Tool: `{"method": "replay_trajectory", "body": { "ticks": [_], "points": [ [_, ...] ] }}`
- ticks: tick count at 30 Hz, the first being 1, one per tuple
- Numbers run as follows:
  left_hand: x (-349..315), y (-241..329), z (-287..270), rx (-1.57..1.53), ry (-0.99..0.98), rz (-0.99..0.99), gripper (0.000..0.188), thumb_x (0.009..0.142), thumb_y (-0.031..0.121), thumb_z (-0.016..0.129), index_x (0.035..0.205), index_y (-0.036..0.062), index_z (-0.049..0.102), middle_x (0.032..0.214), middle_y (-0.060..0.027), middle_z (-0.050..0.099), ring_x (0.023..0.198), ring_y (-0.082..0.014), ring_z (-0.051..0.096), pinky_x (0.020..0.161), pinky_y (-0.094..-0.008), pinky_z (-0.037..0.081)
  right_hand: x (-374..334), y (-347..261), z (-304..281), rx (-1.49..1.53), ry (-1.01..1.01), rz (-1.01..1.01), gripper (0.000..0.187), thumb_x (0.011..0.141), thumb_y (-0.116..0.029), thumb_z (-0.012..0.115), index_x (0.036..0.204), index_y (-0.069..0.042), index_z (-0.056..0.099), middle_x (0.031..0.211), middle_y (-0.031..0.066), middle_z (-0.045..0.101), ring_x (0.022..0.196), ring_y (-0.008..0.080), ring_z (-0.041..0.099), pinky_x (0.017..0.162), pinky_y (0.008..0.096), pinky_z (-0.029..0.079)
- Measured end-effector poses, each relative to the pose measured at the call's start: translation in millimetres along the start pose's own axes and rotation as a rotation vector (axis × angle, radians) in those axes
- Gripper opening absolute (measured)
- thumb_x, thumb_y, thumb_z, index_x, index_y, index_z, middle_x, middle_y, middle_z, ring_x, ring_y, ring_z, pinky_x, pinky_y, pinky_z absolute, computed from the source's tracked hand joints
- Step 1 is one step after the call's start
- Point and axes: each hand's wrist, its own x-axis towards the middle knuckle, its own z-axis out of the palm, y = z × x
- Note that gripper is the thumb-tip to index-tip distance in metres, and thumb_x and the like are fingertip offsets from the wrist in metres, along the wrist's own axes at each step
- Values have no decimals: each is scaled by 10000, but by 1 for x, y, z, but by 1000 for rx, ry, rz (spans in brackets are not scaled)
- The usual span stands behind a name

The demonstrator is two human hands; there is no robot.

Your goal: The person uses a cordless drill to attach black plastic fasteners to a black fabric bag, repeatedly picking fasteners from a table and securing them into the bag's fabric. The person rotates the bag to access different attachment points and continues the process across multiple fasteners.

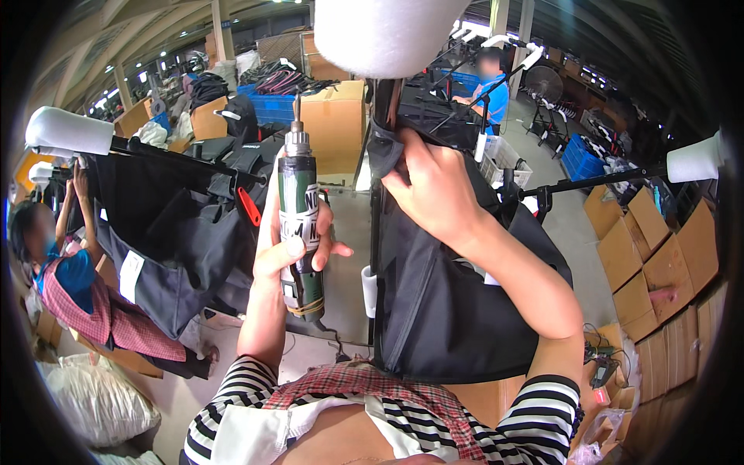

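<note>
My left hand (291, 244) grips a green powered screwdriver (301, 225) upright, its bit pointing up beside a black metal frame. My right hand (430, 190) pinches the upper edge of a black fabric bag (442, 310) that hangs from the frame's vertical black tube (377, 232). A white foam-wrapped end (384, 31) of the frame sits just above my right hand. The screwdriver's tip is a short way left of the fabric edge, not touching it.
A second black bag (178, 240) hangs on a frame at left, where a person in a checked apron (70, 287) reaches up. Another person in blue (492, 89) works at the back. Cardboard boxes (651, 256) stack at right, a large box (333, 124) stands behind, and a white sack (97, 399) lies lower left.
</note>
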Motion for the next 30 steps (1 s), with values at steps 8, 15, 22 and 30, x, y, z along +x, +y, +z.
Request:
{"method": "replay_trajectory", "body": {
  "ticks": [8, 15, 22, 30],
  "points": [
    [22, -5, 13, 111, 37, 97, 985, 822, 210, 748, 1551, 72, 101, 1113, -232, 552, 567, -176, 608, 692, -438, 632, -8, -14, -4, -76, -55, 1, 128, 833, -37, 645, 939, 15, 595, 712, 195, 644, 627, 390, 659, 562, 449, 537],
    [35, -16, 23, 51, 53, 35, 1182, 767, 59, 777, 1605, 253, -34, 1261, -280, 590, 650, -179, 670, 677, -348, 627, -20, -26, -13, -82, -35, 55, 102, 907, -81, 638, 934, 5, 590, 703, 177, 644, 622, 374, 659, 536, 439, 515],
    [37, -17, 20, 83, 87, 41, 1218, 756, 72, 805, 1605, 260, -48, 1265, -248, 598, 688, -210, 691, 644, -313, 605, -7, -51, -43, -227, 289, -39, 461, 739, -182, 863, 1087, 2, 623, 904, 117, 682, 731, 253, 678, 677, 356, 567],
    [16, -4, 24, 138, 59, -18, 1240, 746, 61, 821, 1610, 185, -59, 1299, -242, 585, 856, -211, 710, 723, -316, 583, 6, 4, -6, 118, -123, -82, 273, 892, -103, 676, 1134, 11, 617, 757, 211, 653, 718, 406, 669, 633, 445, 521]
  ]
}}
